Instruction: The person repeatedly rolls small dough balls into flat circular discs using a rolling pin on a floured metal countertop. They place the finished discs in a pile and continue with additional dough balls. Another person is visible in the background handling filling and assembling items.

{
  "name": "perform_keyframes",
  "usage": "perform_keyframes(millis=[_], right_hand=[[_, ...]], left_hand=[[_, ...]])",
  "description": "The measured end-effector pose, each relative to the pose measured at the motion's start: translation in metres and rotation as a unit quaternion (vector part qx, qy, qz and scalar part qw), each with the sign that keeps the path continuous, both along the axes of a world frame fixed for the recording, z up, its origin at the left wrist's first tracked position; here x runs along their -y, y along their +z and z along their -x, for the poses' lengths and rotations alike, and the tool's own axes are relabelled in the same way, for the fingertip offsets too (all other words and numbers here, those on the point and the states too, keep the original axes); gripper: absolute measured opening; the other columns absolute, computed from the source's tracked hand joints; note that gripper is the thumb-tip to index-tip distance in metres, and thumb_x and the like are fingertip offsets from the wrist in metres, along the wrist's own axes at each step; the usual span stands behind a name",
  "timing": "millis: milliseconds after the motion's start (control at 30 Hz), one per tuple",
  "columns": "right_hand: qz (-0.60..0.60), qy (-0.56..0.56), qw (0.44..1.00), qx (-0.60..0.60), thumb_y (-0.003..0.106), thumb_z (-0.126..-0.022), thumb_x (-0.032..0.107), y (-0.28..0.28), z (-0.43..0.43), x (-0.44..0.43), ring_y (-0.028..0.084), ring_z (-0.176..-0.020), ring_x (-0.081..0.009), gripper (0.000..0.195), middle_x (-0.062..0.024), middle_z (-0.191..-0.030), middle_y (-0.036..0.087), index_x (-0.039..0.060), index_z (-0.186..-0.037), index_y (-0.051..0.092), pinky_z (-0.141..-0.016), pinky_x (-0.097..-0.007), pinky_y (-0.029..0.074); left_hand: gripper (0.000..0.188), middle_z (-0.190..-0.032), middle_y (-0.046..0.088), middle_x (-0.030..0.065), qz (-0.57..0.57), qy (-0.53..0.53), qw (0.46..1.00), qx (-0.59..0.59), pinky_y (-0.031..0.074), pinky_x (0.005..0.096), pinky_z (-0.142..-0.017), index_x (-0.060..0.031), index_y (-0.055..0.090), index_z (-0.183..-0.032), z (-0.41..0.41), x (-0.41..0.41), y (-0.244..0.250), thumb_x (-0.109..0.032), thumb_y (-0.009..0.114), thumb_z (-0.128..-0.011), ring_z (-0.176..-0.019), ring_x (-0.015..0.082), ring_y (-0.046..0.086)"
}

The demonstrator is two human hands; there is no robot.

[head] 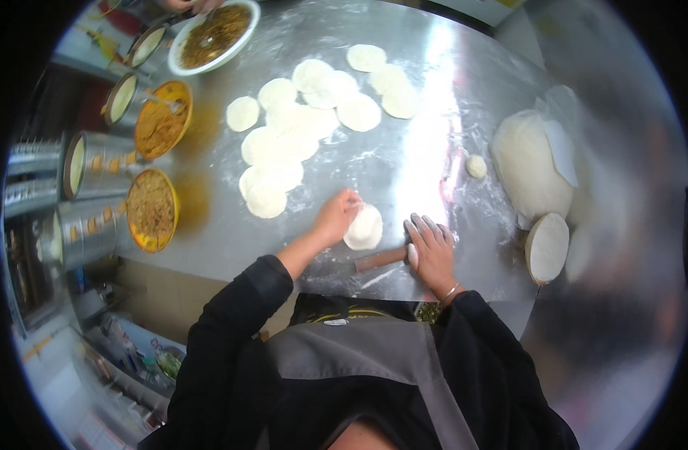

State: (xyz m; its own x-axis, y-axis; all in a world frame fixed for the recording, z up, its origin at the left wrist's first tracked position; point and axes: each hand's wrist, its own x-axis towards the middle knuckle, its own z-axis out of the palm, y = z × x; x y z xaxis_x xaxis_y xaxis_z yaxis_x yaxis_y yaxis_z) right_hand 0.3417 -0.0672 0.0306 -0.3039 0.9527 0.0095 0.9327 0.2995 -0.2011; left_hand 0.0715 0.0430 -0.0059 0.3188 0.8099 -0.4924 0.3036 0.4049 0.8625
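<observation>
My left hand (339,215) pinches the upper left edge of a small round of dough (363,229) on the steel worktop. To its right, my right hand (432,247) lies palm down over one end of a short wooden rolling pin (382,260), fingers stretched forward and dusted with flour. The pin's other end points left, just below the dough round. Up and left of my hands, several flat dough wrappers (287,135) lie spread and partly overlapping. A smaller group of wrappers (393,81) sits farther back. One small dough ball (476,166) rests at the right.
A large dough mass (529,163) under plastic and a round pale-topped object (548,248) stand at right. Yellow bowls of filling (178,211) and metal canisters (91,166) line the left edge. Another person's hands (193,5) are at a white bowl of filling (178,56).
</observation>
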Motion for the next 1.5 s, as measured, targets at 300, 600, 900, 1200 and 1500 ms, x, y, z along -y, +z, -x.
perform_keyframes(millis=[300, 600, 900, 1200, 1500], right_hand=[[-0.042, -0.034, 0.997, -0.051, 0.066, -0.095, 0.025, -0.007, -0.003, -0.013, 0.056, -0.142, -0.0264, 0.053, -0.008, -0.157, 0.058, 0.0126, -0.146, 0.064, -0.116, -0.0505, 0.04], [-0.014, -0.025, 0.999, -0.029, 0.066, -0.099, 0.029, -0.004, -0.023, -0.023, 0.053, -0.145, -0.026, 0.053, -0.0082, -0.16, 0.055, 0.0094, -0.148, 0.062, -0.118, -0.0497, 0.038], [0.039, -0.127, 0.991, 0.003, 0.065, -0.098, 0.025, -0.005, -0.06, 0.056, 0.047, -0.152, -0.0283, 0.063, -0.0118, -0.166, 0.049, 0.0078, -0.157, 0.052, -0.121, -0.0529, 0.034], [0.024, -0.134, 0.991, -0.014, 0.055, -0.106, 0.028, -0.008, -0.039, -0.062, 0.049, -0.148, -0.0331, 0.053, -0.0142, -0.163, 0.051, 0.0074, -0.155, 0.054, -0.122, -0.0556, 0.035], [-0.068, -0.175, 0.982, -0.012, 0.055, -0.105, 0.027, -0.015, -0.019, -0.111, 0.057, -0.136, -0.0345, 0.049, -0.016, -0.151, 0.059, 0.0068, -0.15, 0.057, -0.117, -0.0567, 0.037]], left_hand=[[0.03, -0.124, 0.07, 0.0155, -0.307, 0.001, 0.945, -0.11, 0.055, 0.0427, -0.098, -0.0038, 0.068, -0.131, -0.065, -0.129, 0.04, -0.011, 0.066, -0.102, -0.115, 0.0312, 0.069], [0.033, -0.122, 0.07, 0.0195, -0.465, -0.207, 0.854, -0.104, 0.05, 0.0477, -0.106, -0.0037, 0.072, -0.123, -0.275, -0.133, -0.015, -0.021, 0.077, -0.095, -0.118, 0.0388, 0.063], [0.031, -0.107, 0.075, 0.0146, -0.26, -0.206, 0.943, -0.01, 0.059, 0.0458, -0.092, -0.0063, 0.073, -0.119, -0.134, 0.011, -0.017, -0.012, 0.083, -0.09, -0.103, 0.0347, 0.075], [0.018, -0.101, 0.068, 0.0173, -0.265, -0.148, 0.947, -0.104, 0.054, 0.0506, -0.085, -0.0047, 0.071, -0.103, -0.112, 0.003, 0.014, -0.014, 0.076, -0.089, -0.1, 0.0422, 0.068], [0.018, -0.099, 0.069, 0.0181, -0.349, -0.148, 0.913, -0.147, 0.053, 0.0509, -0.085, -0.0036, 0.072, -0.096, -0.11, -0.012, 0.005, -0.02, 0.08, -0.091, -0.098, 0.0397, 0.067]])
